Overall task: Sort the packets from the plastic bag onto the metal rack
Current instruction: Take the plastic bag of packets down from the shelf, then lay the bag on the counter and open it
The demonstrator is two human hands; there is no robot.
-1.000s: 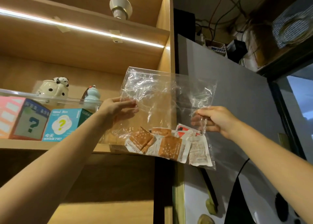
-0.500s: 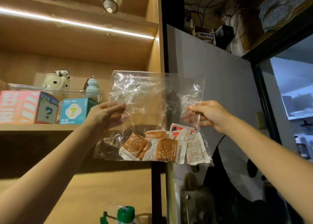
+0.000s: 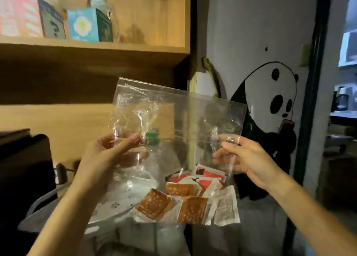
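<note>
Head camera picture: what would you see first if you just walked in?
First, the clear bag held up in the middle, the left hand and right hand each pinching a side. Brown, red and white packets sit at its bottom. Behind, on the right, a big panda covers the grey wall.

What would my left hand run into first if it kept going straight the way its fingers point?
Likely the green-capped bottle seen through the plastic bag the left hand pinches; depth is unclear, so it may pass in front.

Packets (image 3: 190,203) in bag (image 3: 173,120) bottom right; left hand (image 3: 108,157) at bag's left, right hand (image 3: 249,159) at right; shelf (image 3: 92,48) behind, above-left.
</note>
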